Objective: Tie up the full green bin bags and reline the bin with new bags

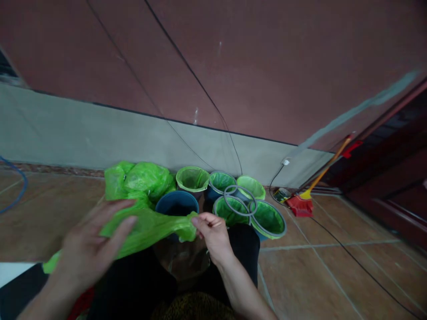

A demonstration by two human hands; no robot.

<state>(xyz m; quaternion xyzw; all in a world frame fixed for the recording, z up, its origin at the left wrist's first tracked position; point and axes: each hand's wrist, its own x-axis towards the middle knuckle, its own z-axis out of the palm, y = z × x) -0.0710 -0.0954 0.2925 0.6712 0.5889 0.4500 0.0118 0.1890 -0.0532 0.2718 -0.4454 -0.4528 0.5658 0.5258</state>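
Bag: green, thin; drawn out lengthwise in front of the dark-clad knees (133, 284), its bunched end (187, 226) seen just in front of the blue bin.
Right hand (213, 235): bunched end of the bag pinched between thumb and fingertips.
Left hand (90, 240): blurred; thumb and fingers held wide apart over the bag's other part; whether the bag is touched cannot be told.
Blue bin (176, 198): stood upright beyond the bag; blue inner wall seen, bottom lost in shadow.
Lined bins (212, 194): five counted, grouped right of the blue bin, each fitted with a green liner.
Ring (239, 215): grey; laid across the lined bins.
Pile (150, 178): green bags, heaped behind and left of the blue bin.
Broom (300, 205): red-bristled, yellow-necked; leaned near the door at right.
Socket (286, 162): mounted low on the wall; black cable attached.
Hose (23, 186): blue; laid on the tiles at far left.
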